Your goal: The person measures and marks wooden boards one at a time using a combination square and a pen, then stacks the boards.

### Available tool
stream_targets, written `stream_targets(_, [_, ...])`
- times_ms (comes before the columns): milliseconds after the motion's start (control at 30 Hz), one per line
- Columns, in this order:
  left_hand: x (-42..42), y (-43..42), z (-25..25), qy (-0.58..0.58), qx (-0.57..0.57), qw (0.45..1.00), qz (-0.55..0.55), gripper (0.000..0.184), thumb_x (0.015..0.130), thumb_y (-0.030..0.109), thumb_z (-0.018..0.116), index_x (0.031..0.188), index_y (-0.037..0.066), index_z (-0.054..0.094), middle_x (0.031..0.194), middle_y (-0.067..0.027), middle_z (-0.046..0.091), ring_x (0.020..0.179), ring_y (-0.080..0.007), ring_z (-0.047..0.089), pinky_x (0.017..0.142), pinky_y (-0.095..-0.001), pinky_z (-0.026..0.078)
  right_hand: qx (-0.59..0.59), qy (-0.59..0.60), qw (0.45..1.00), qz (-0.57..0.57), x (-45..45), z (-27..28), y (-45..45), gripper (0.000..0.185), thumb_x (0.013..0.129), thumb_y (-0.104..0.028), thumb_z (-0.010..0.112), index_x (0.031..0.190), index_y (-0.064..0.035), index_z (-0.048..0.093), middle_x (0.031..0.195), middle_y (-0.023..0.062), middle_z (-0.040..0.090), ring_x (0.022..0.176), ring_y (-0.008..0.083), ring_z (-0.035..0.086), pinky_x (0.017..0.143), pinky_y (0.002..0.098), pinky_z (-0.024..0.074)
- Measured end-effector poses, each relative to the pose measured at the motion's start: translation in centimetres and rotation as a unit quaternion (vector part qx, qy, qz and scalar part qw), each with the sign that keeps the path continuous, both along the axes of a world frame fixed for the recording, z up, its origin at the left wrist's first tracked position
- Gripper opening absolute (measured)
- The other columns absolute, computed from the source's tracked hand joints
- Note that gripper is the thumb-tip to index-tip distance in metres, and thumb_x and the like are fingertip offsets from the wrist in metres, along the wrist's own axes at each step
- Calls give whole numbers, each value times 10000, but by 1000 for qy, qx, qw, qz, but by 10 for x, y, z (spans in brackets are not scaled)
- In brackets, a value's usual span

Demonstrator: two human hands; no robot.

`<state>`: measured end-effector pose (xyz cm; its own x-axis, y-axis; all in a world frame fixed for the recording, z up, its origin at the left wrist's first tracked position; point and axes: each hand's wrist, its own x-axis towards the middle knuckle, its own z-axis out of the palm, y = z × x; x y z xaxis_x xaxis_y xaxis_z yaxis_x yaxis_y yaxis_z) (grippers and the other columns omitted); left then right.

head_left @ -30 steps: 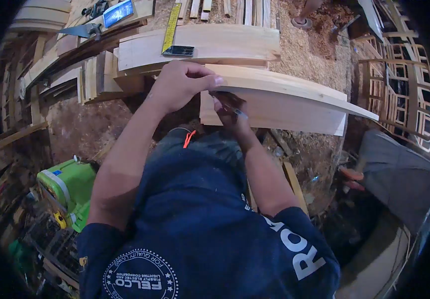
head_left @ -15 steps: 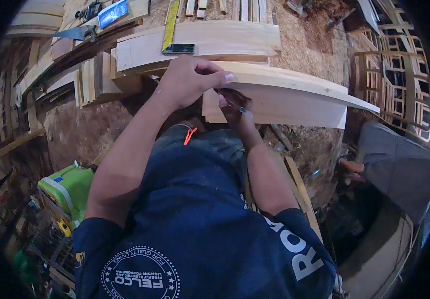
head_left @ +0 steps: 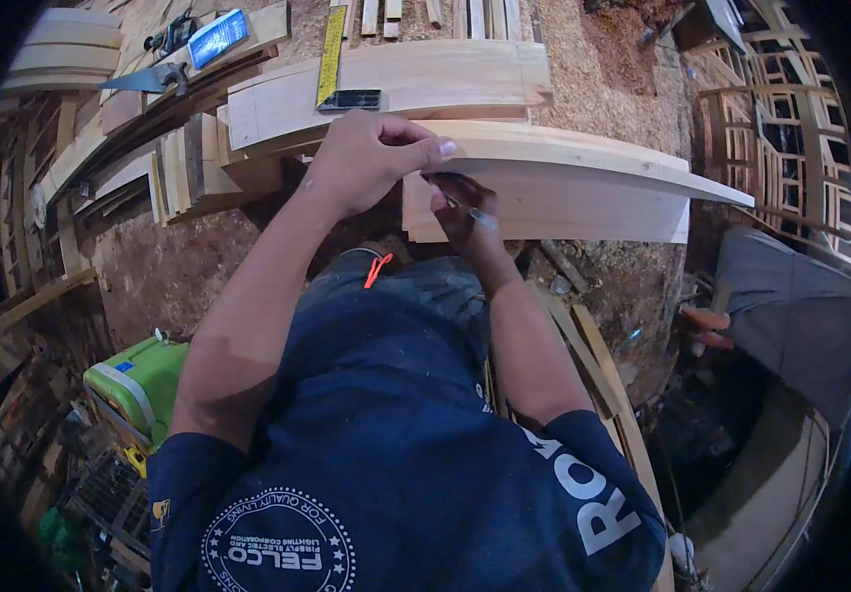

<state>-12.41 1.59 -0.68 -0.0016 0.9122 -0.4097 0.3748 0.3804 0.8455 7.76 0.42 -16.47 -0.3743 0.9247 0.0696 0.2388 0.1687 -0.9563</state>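
Observation:
My left hand [head_left: 371, 158] is closed at the near end of a pale curved wooden board [head_left: 583, 155], its thumb and forefinger pinched against the edge. Just below, my right hand [head_left: 467, 209] grips a slim pen [head_left: 483, 218] with a clear barrel; its tip is hidden under the board's edge. Behind the right hand, a wider pale board [head_left: 583, 202] sits below the curved one. A try square [head_left: 332, 64] with a yellow blade and dark stock lies on another plank [head_left: 445, 79] beyond my left hand.
A handsaw [head_left: 144, 79] and a blue packet [head_left: 218, 37] lie at the upper left. Stacked wood pieces [head_left: 184, 168] stand left of my hands. A green case [head_left: 140, 385] is at lower left. At right are a person's grey-clothed leg [head_left: 790, 306] and wooden frames [head_left: 790, 128].
The view has shifted slightly. My right hand has moved a little along the board's underside with the pen; the left hand keeps its place on the edge.

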Motion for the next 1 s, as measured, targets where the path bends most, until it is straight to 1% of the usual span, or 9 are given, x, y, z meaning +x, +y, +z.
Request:
stream_targets(167, [-1,0,-8,-16,15,1000,4,481,868,481,793,1019,24,804,860,-72,774,793,-115,691,788,-291,540,4,-33,999,4,2,-6,1,212,939,-70,684,1137,-27,746,1094,157,763,1030,258,737,919,369,581])
stream_targets(267, [-1,0,-3,1,8,1000,-3,484,866,481,794,1020,22,803,865,-74,776,793,-115,691,793,-288,539,66,-49,997,13,3,-11,3,215,933,-59,676,1134,-28,745,1089,157,763,1025,274,740,921,376,582])
stream_targets(367, [-1,1,-3,-5,2,1000,-2,486,865,479,796,1022,20,802,866,-76,777,792,-115,690,790,-289,541,85,-36,996,3,1,-11,3,199,917,-74,682,1100,-22,742,1090,143,765,1024,269,740,900,367,577])
stream_targets(467, [-2,2,1,6,0,1000,-6,486,863,476,798,1024,17,801,871,-81,778,794,-117,691,787,-289,543,-2,-18,1000,4,1,5,1,194,920,-76,686,1096,-13,737,1096,137,763,1029,247,736,896,362,578])
stream_targets(567, [-1,2,-1,-3,3,1000,3,486,859,473,801,1022,15,799,861,-82,774,784,-120,689,775,-294,543,29,-60,998,8,1,4,4,218,924,-142,677,1111,-62,754,1082,151,764,1021,304,737,905,405,581])
stream_targets(667, [-1,2,0,5,-6,1000,6,487,858,472,802,1017,12,798,855,-81,771,777,-122,686,771,-297,542,49,-71,996,1,0,2,4,222,922,-131,672,1118,-64,752,1074,151,765,1020,309,737,904,406,582])
stream_targets(867, [-3,1,-10,-9,5,1000,6,491,857,479,802,1015,14,799,867,-88,770,790,-124,684,775,-306,546,10,11,1000,13,1,-4,4,230,922,-105,672,1133,-53,745,1080,150,762,1009,283,742,904,389,586])
stream_targets(967, [-1,-1,-3,1,18,1000,8,491,854,475,803,1027,16,798,871,-96,771,793,-134,688,783,-309,545,5,-32,999,25,2,-17,4,243,914,-62,658,1144,-20,725,1139,139,761,1086,246,718,952,359,557])
stream_targets(1000, [0,-1,-2,4,18,1000,9,488,854,472,803,1030,17,798,874,-97,772,794,-137,689,787,-308,545,16,-47,998,25,2,-11,5,253,913,-61,656,1154,-25,725,1141,140,760,1082,255,718,954,364,557])
